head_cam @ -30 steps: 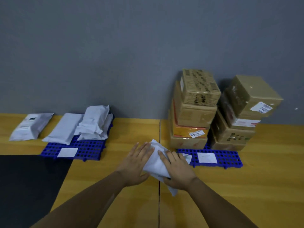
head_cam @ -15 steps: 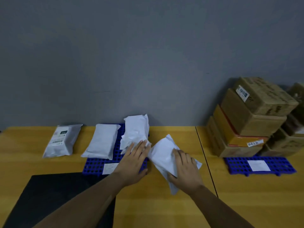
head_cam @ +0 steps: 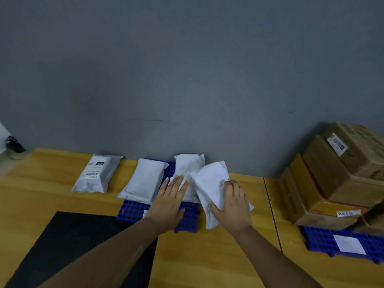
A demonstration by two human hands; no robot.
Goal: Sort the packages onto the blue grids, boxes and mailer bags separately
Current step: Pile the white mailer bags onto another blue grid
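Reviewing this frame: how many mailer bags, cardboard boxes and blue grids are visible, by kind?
mailer bags: 4
cardboard boxes: 5 in view; the frame edge cuts off the stack
blue grids: 2
Total: 11

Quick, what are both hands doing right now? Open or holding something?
Left hand: open, straight fingers touching the piled bags on the blue grid.
Right hand: gripping the crumpled white mailer bag.

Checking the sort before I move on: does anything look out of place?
Yes: the labelled mailer bag lies on the table, left of the blue grid, not on it. The neighbouring white bag overhangs that grid's left edge.
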